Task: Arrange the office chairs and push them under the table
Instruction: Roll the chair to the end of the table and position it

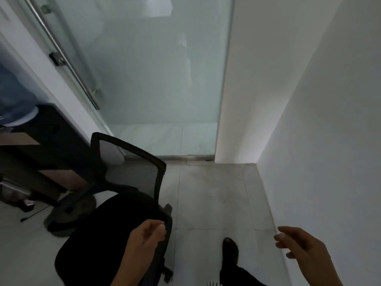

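left hand (145, 237) fingers curled at office chair (115, 213) seat edge, grip unclear | right hand (303, 247) released | bare floor (210, 195) right, to wall (319, 120)

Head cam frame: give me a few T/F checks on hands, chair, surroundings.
1. The left hand is at the office chair, at the edge of its backrest. True.
2. The right hand grips the chair. False: it hangs free near the white wall, fingers loose.
3. The chair seat is red. False: black.
4. A frosted glass door stands ahead. True.
5. The chair is fully under the table. False: it stands out beside it.
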`<state>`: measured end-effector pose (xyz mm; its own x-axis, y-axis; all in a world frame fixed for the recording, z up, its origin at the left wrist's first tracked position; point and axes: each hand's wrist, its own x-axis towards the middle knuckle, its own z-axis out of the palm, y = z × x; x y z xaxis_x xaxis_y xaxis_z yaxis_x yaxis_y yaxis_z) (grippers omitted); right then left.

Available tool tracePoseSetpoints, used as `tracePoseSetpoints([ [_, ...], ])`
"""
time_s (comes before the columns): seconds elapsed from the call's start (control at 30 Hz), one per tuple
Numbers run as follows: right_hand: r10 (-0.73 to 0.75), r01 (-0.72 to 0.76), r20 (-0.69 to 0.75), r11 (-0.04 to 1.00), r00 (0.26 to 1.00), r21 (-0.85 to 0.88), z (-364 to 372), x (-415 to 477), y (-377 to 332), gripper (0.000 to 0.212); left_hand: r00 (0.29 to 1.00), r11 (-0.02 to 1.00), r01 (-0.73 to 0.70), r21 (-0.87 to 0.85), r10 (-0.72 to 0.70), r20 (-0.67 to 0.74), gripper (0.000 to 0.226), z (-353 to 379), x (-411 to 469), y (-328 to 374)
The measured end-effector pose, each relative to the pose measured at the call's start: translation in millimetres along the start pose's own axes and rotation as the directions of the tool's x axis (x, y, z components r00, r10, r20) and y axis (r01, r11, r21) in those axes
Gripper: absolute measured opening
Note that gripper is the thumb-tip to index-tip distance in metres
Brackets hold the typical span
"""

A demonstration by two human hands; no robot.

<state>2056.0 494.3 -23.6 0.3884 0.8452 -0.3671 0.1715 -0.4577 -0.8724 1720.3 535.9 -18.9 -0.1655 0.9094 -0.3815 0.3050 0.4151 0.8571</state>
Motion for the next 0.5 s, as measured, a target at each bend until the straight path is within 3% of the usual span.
tracePoseSetpoints([
  [0.27, -0.135, 0.168, 0.256, 0.979, 0.957, -0.112, 50.5, 191.7, -127.5, 0.011, 0.966, 1.0, 0.029, -0.009, -0.03, -0.256, 0.007, 8.9, 123.9, 67.8],
  [0.5, -0.242, 0.37, 0.525, 0.917, 0.816, -0.153, 184.0, 289.6, -209.1, 0.009, 0.835, 0.985, 0.168, -0.041, -0.165, -0.525, 0.013, -10.5, 214.6, 62.0],
])
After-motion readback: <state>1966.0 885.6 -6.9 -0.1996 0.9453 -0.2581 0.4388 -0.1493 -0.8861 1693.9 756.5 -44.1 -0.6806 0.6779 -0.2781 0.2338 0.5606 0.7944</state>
